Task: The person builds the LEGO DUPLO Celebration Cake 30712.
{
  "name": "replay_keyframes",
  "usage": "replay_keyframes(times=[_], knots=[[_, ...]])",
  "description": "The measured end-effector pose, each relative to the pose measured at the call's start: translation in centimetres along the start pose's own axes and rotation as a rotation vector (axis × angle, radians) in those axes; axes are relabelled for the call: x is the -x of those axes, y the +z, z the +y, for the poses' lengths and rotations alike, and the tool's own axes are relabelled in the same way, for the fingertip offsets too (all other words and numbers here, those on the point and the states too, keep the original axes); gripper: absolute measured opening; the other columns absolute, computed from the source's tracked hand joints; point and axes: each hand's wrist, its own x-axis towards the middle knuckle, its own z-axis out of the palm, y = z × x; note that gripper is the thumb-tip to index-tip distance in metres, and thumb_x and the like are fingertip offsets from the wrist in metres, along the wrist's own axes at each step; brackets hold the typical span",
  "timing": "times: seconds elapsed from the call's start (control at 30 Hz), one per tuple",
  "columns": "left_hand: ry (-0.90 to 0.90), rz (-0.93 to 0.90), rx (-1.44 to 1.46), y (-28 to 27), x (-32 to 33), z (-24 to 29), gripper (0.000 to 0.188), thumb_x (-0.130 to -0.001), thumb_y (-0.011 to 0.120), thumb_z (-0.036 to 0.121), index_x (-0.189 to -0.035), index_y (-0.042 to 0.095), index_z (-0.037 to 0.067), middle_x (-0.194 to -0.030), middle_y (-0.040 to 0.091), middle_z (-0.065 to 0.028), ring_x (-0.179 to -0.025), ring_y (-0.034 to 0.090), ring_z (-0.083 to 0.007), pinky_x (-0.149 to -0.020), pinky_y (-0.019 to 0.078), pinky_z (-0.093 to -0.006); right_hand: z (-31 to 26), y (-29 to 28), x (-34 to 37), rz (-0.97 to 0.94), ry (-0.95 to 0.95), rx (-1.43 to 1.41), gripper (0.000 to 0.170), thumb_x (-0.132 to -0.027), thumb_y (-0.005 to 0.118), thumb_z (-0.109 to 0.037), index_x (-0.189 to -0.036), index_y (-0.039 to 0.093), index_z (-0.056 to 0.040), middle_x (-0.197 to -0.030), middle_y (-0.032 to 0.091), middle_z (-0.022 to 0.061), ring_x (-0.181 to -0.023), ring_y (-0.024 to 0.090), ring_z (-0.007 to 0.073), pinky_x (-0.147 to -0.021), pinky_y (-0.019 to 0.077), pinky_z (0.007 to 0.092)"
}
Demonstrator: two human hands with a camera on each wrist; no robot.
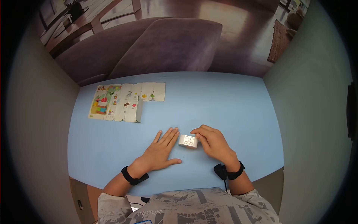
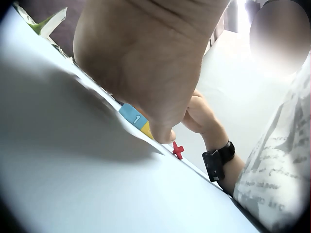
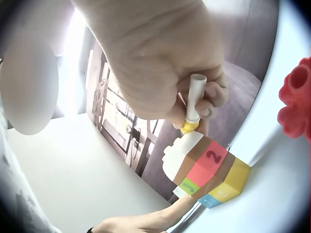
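Note:
The left hand [image 1: 156, 152] lies palm down, fingers straight and thumb spread, left of a white studded block [image 1: 188, 142] in the head view. In the right wrist view this white top caps a stack [image 3: 209, 162] of brown, red, green, yellow and blue blocks. The right hand [image 3: 160, 53] grips a white tube [image 3: 196, 94] with a yellow base [image 3: 190, 127] just over the white top; whether they touch is unclear. From above, that tube is hidden under the right hand [image 1: 216, 145]. The left wrist view shows a blue block [image 2: 133, 115] beyond the left hand [image 2: 141, 63].
Unfolded picture sheets [image 1: 128, 112] lie at the table's back left. A red flower-shaped piece [image 3: 295, 99] stands at the right edge of the right wrist view. A small red cross shape [image 2: 178, 150] shows beside the left thumb in the left wrist view.

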Motion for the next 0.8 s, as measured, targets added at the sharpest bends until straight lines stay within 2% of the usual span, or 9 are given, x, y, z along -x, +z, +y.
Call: replay_keyframes(times=[0.13, 0.23, 0.33, 0.43, 0.53, 0.8], knots=[[-0.026, 0.050, 0.115, 0.2, -1.4, 0.4, 0.106, -0.096, 0.067, 0.060, -0.164, 0.020, -0.006, -0.171, 0.023, -0.0257, -0.161, 0.017, -0.0385, -0.129, 0.0178, -0.0573, 1.0, 0.6, 0.2, -0.067, 0.007, 0.032, 0.021, -0.105, 0.055, -0.013, -0.115, 0.071, -0.0033, -0.105, 0.073, 0.0138, -0.095, 0.070, 0.0348, -0.086, 0.0550, 0.0430], [-0.009, 0.119, 0.235, -0.6, -2.7, 0.8, 0.097, -0.092, 0.077, 0.048, -0.160, 0.032, -0.005, -0.168, 0.031, -0.0235, -0.159, 0.024, -0.0377, -0.128, 0.0222, -0.0553, 1.1, 0.9, 0.0, -0.117, -0.004, 0.032, 0.024, -0.106, 0.054, -0.016, -0.116, 0.071, -0.0025, -0.108, 0.074, 0.0146, -0.097, 0.070, 0.0352, -0.088, 0.0545, 0.0438], [0.031, 0.133, 0.397, -0.1, -3.8, 0.4, 0.081, -0.086, 0.085, 0.037, -0.149, 0.051, 0.000, -0.161, 0.045, -0.0186, -0.155, 0.035, -0.0352, -0.128, 0.0276, -0.0521, 1.8, 1.4, 0.0, -0.169, 0.007, 0.043, 0.026, -0.106, 0.054, -0.019, -0.118, 0.071, -0.0042, -0.111, 0.074, 0.0152, -0.100, 0.070, 0.0373, -0.088, 0.0553, 0.0464], [0.034, 0.155, 0.444, 0.3, -4.1, 0.2, 0.063, -0.082, 0.089, 0.031, -0.134, 0.065, 0.004, -0.152, 0.057, -0.0140, -0.150, 0.044, -0.0328, -0.126, 0.0322, -0.0497, 2.3, 1.6, 0.0, -0.245, 0.054, 0.066, 0.026, -0.105, 0.055, -0.020, -0.120, 0.072, -0.0060, -0.110, 0.075, 0.0157, -0.102, 0.070, 0.0375, -0.088, 0.0552, 0.0474], [0.043, 0.191, 0.458, 0.1, -4.2, 0.2, 0.055, -0.081, 0.089, 0.029, -0.126, 0.069, 0.005, -0.149, 0.060, -0.0126, -0.147, 0.047, -0.0322, -0.125, 0.0345, -0.0491, 2.5, 1.8, -0.1, -0.286, 0.077, 0.089, 0.026, -0.105, 0.056, -0.020, -0.120, 0.073, -0.0079, -0.108, 0.076, 0.0156, -0.101, 0.070, 0.0374, -0.087, 0.0553, 0.0477], [0.046, 0.160, 0.409, -0.4, -4.2, 0.3, 0.049, -0.081, 0.089, 0.029, -0.118, 0.070, 0.004, -0.149, 0.060, -0.0129, -0.147, 0.047, -0.0324, -0.124, 0.0355, -0.0483, 2.0, 1.3, 0.0, -0.312, 0.082, 0.118, 0.025, -0.104, 0.057, -0.021, -0.115, 0.076, -0.0090, -0.104, 0.078, 0.0147, -0.094, 0.073, 0.0374, -0.084, 0.0570, 0.0467]])
